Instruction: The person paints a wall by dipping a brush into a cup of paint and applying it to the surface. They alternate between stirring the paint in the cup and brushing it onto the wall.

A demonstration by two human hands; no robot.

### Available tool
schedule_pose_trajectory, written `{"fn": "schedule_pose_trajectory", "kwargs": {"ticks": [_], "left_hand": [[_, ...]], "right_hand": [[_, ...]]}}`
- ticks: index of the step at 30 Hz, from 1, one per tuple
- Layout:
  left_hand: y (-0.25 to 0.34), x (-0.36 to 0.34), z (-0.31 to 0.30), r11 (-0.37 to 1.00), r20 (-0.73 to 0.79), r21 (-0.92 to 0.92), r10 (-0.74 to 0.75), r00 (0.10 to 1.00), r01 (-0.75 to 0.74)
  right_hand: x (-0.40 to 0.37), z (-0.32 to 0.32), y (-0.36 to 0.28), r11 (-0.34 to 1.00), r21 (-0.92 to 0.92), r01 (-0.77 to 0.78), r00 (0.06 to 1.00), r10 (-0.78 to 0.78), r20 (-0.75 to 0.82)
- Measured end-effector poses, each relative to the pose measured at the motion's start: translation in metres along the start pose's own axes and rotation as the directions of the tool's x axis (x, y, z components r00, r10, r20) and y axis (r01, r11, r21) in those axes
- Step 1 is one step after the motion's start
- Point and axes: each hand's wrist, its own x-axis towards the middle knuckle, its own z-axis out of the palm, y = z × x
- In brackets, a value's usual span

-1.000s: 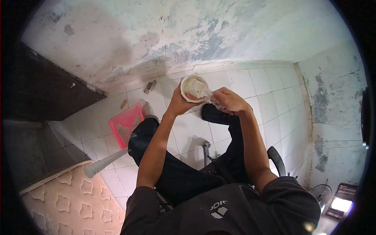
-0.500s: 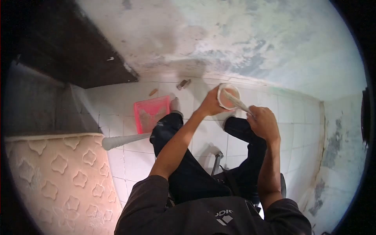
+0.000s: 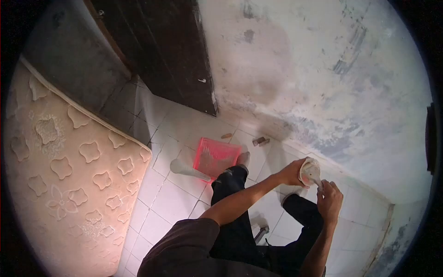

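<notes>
My left hand (image 3: 290,172) is wrapped round a white tub (image 3: 302,171) from its left side, its open top facing me with pale, pinkish material inside. A pale stick-like tool (image 3: 317,179) is pinched in my right hand (image 3: 329,201), its far end dipping into the tub. The tool's tip is blurred against the contents. Both hands are close together above the right knee, near the foot of the stained wall (image 3: 318,87).
On the tiled floor (image 3: 173,201) lie a pink tray (image 3: 198,154) with greyish dust, a pale tapered tube (image 3: 187,170), a small tan piece (image 3: 226,136) and a brownish block (image 3: 261,141). A patterned mattress (image 3: 78,184) leans at left, by a dark door (image 3: 161,51).
My view has turned left, so the mattress and door show more fully. The right hand has come nearer the tub, with the tool's end lower inside it.
</notes>
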Motion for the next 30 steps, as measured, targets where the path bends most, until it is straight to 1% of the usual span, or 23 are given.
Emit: {"fn": "schedule_pose_trajectory", "kwargs": {"ticks": [1, 2, 3, 4, 5, 8, 11, 12, 13, 14, 15, 17, 19, 21, 22, 24, 25, 26, 27, 28, 29, 30], "left_hand": [[-0.002, 0.001, 0.0, 0.999, -0.02, -0.035, -0.017, 1.0, 0.017], [-0.005, 0.0, -0.001, 0.999, -0.03, 0.05, 0.001, 1.0, 0.001], [-0.004, 0.0, -0.002, 0.998, -0.039, 0.062, 0.012, 0.999, -0.01], [-0.004, 0.001, -0.003, 0.999, -0.038, 0.04, -0.005, 0.999, 0.006], [-0.004, 0.001, -0.003, 1.0, -0.036, 0.015, -0.021, 0.999, 0.021], [-0.003, 0.0, -0.003, 1.0, -0.046, 0.004, 0.008, 0.999, -0.008], [0.003, 0.0, -0.014, 0.998, -0.036, 0.045, 0.038, 0.999, -0.037], [0.005, 0.0, -0.017, 0.997, -0.035, 0.073, 0.025, 0.999, -0.023], [0.007, 0.001, -0.018, 0.995, -0.036, 0.102, 0.011, 0.999, -0.007], [0.002, 0.001, -0.019, 0.999, -0.054, 0.037, -0.01, 0.999, 0.012], [0.005, 0.001, -0.02, 0.999, -0.057, 0.04, -0.004, 0.998, 0.006], [0.01, -0.003, -0.022, 0.988, -0.127, 0.153, 0.024, 0.992, -0.004], [0.008, -0.004, -0.021, 0.987, -0.132, 0.16, 0.046, 0.99, -0.024], [0.005, -0.003, -0.019, 0.984, -0.139, 0.171, 0.067, 0.988, -0.043], [0.004, -0.003, -0.017, 0.985, -0.128, 0.165, 0.063, 0.99, -0.042], [0.0, -0.004, -0.017, 0.987, -0.118, 0.155, 0.056, 0.991, -0.037], [-0.003, -0.004, -0.017, 0.985, -0.146, 0.161, 0.077, 0.986, -0.053], [-0.008, -0.004, -0.014, 0.985, -0.171, 0.161, 0.092, 0.981, -0.065], [-0.033, -0.002, -0.013, 0.98, -0.221, 0.194, 0.088, 0.971, -0.045], [-0.026, -0.001, -0.017, 0.964, -0.167, 0.266, 0.044, 0.985, 0.002], [-0.029, -0.001, -0.017, 0.927, -0.167, 0.339, -0.108, 0.98, 0.16], [-0.04, 0.002, -0.026, 0.936, -0.119, 0.298, -0.159, 0.98, 0.188]], "right_hand": [[0.002, 0.003, 0.001, 1.0, 0.003, 0.018, 1.0, -0.018, -0.011], [0.001, 0.005, 0.002, 1.0, 0.028, -0.003, 1.0, 0.003, -0.02], [0.002, 0.007, 0.004, 0.998, 0.053, -0.023, 0.999, 0.025, -0.03], [0.003, 0.011, 0.007, 0.995, 0.097, -0.013, 0.999, 0.017, -0.047], [0.003, 0.013, 0.008, 0.995, 0.095, 0.0, 0.998, 0.005, -0.056], [0.006, 0.017, 0.01, 0.988, 0.146, -0.052, 0.999, 0.054, -0.009], [0.007, 0.017, 0.01, 0.985, 0.173, -0.023, 0.999, 0.027, -0.025], [0.006, 0.015, 0.009, 0.991, 0.132, 0.028, 0.998, -0.019, -0.066], [0.005, 0.012, 0.011, 0.991, 0.128, 0.035, 0.997, -0.026, -0.071], [0.005, 0.009, 0.01, 0.985, 0.171, -0.019, 1.0, 0.02, -0.007], [0.005, 0.006, 0.01, 0.975, 0.209, -0.075, 0.996, 0.064, 0.059], [0.005, 0.0, 0.012, 0.978, 0.202, -0.045, 0.997, 0.031, 0.07], [0.004, -0.006, 0.019, 0.982, 0.188, -0.021, 0.997, 0.005, 0.081], [0.005, -0.007, 0.028, 0.96, 0.268, -0.082, 0.981, 0.03, 0.191], [0.004, -0.006, 0.034, 0.961, 0.264, -0.078, 0.981, 0.028, 0.19], [0.0, -0.001, 0.043, 0.83, 0.445, -0.337, 0.916, 0.179, 0.36], [0.001, 0.002, 0.046, 0.83, 0.44, -0.343, 0.913, 0.185, 0.364], [0.002, 0.006, 0.05, 0.769, 0.525, -0.365, 0.903, 0.154, 0.402], [-0.004, 0.009, 0.055, 0.692, 0.596, -0.407, 0.887, 0.145, 0.438], [-0.008, 0.008, 0.055, 0.614, 0.624, -0.483, 0.86, 0.197, 0.471], [-0.01, 0.008, 0.051, 0.521, 0.64, -0.565, 0.82, 0.266, 0.507], [-0.013, 0.012, 0.048, 0.434, 0.703, -0.563, 0.826, 0.285, 0.486]]}}
